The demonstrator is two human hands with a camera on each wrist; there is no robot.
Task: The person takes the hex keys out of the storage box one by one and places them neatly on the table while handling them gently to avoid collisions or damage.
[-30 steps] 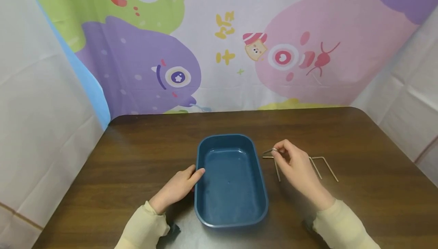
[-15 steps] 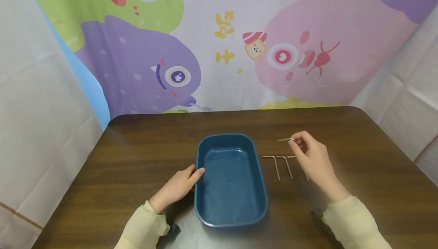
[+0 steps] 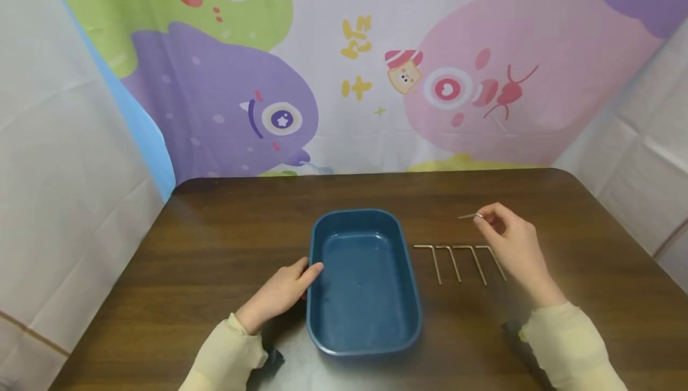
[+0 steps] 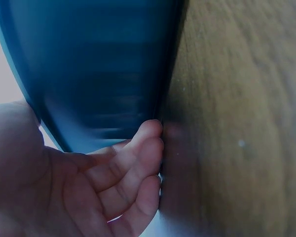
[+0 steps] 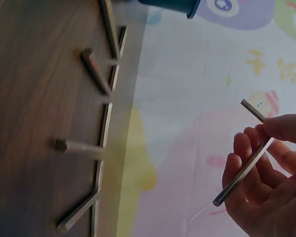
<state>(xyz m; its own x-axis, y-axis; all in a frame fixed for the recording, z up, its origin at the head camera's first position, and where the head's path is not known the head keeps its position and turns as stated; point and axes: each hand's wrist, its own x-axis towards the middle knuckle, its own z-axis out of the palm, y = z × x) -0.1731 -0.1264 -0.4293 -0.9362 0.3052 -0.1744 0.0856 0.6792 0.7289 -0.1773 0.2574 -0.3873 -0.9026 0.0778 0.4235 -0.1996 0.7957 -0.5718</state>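
Note:
In the head view, my left hand (image 3: 279,295) grips the left wall of a deep blue plastic bin (image 3: 360,295), thumb over the rim. Its fingers (image 4: 138,163) curl against the outside of the bin, close to the tabletop, in the left wrist view. My right hand (image 3: 518,251) pinches an L-shaped hex key (image 3: 466,216) between thumb and fingers, raised above the table. In the right wrist view the held hex key (image 5: 241,177) slants across my fingers. Several more hex keys (image 3: 437,267) lie in a row right of the bin; my right hand partly hides the row's right end.
The bin stands on a dark wooden table (image 3: 226,224) with rounded far corners. Behind it hangs a cartoon-printed cloth (image 3: 344,134), and pale cloth walls (image 3: 629,158) close in both sides. Bare tabletop stretches left of the bin.
My right hand has moved right and a little farther back, away from the bin, carrying the hex key and uncovering more of the row. My left hand and the bin stay put.

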